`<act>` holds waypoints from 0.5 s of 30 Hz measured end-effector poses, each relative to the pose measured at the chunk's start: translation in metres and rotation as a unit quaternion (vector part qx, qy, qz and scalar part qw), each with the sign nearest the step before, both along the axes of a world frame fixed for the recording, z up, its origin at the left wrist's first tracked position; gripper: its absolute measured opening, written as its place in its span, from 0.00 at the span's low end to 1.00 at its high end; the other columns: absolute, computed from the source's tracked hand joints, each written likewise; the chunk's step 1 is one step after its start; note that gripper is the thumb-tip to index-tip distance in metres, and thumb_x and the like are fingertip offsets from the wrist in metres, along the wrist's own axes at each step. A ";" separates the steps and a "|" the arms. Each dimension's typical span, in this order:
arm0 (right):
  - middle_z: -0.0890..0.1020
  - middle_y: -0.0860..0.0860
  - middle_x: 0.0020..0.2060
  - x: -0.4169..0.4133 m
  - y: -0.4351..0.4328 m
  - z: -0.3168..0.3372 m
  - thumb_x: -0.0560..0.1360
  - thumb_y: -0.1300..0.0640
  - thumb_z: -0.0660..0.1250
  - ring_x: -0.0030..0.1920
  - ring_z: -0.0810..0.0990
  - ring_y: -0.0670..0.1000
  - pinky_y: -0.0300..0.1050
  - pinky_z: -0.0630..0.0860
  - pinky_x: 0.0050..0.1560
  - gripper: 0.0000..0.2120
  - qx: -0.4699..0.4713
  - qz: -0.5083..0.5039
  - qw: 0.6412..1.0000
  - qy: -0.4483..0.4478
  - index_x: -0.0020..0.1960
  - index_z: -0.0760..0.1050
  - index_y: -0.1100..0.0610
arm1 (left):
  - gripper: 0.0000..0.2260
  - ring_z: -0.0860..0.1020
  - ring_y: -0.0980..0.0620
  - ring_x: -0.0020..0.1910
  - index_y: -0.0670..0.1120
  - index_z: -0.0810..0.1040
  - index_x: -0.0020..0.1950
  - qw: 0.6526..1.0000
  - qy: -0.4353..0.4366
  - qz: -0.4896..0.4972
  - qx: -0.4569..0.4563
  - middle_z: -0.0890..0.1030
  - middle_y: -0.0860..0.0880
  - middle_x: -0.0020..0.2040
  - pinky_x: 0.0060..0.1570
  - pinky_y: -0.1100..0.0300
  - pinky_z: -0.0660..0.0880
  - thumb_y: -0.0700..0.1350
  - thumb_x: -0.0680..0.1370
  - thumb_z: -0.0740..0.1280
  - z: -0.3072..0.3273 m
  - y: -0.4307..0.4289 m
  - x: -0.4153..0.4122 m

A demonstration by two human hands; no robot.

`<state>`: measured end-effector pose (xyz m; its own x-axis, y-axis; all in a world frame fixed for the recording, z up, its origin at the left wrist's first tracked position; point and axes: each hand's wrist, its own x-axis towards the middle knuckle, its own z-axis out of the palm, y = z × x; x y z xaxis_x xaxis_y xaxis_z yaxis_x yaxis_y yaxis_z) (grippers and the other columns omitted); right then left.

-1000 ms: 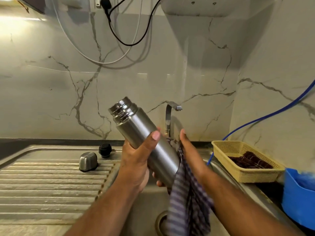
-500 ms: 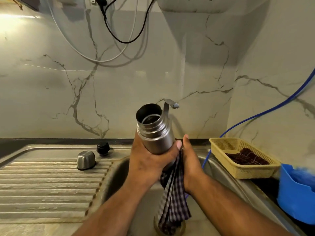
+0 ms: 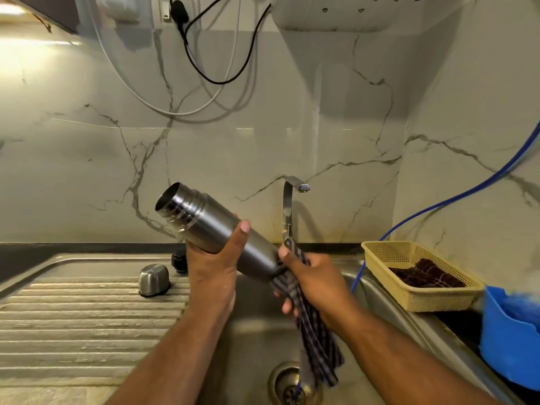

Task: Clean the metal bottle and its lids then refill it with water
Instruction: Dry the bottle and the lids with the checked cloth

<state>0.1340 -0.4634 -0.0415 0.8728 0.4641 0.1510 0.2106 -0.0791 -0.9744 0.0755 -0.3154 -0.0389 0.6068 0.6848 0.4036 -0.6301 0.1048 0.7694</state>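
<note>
hands over sink (image 3: 257,346): left hand (image 3: 214,270) around tilted metal bottle (image 3: 210,220), right hand (image 3: 314,280) around checked cloth (image 3: 318,343) at its base

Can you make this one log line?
left hand: grips metal bottle | right hand: holds checked cloth at base | lids: on drainboard

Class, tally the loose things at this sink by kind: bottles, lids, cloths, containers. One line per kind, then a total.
Bottles: 1, the bottle
Lids: 2, steel lid, black lid
Cloths: 2, checked cloth, dark cloth
Containers: 2, basket, blue tub
Total: 7
</note>
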 end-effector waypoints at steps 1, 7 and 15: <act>0.87 0.55 0.38 0.002 -0.004 0.005 0.79 0.41 0.65 0.28 0.83 0.56 0.43 0.78 0.28 0.18 0.005 -0.028 0.999 -0.033 0.55 0.78 0.56 | 0.33 0.83 0.57 0.53 0.55 0.71 0.64 1.000 0.011 0.009 -0.008 0.81 0.53 0.56 0.52 0.61 0.78 0.50 0.61 0.79 -0.001 0.004 -0.001; 0.84 0.59 0.35 0.005 -0.013 0.010 0.78 0.39 0.66 0.25 0.80 0.54 0.45 0.79 0.27 0.17 0.025 -0.090 0.989 -0.115 0.50 0.79 0.54 | 0.39 0.78 0.56 0.56 0.56 0.64 0.69 0.993 0.100 0.038 0.044 0.78 0.54 0.59 0.50 0.60 0.74 0.54 0.63 0.79 -0.002 0.005 -0.010; 0.85 0.46 0.39 -0.006 0.003 -0.010 0.77 0.38 0.67 0.36 0.84 0.46 0.42 0.80 0.36 0.12 -0.013 -0.011 0.982 -0.190 0.50 0.79 0.45 | 0.37 0.78 0.49 0.57 0.52 0.66 0.72 0.956 0.192 0.160 0.153 0.78 0.52 0.60 0.59 0.47 0.75 0.52 0.68 0.81 0.016 0.064 -0.031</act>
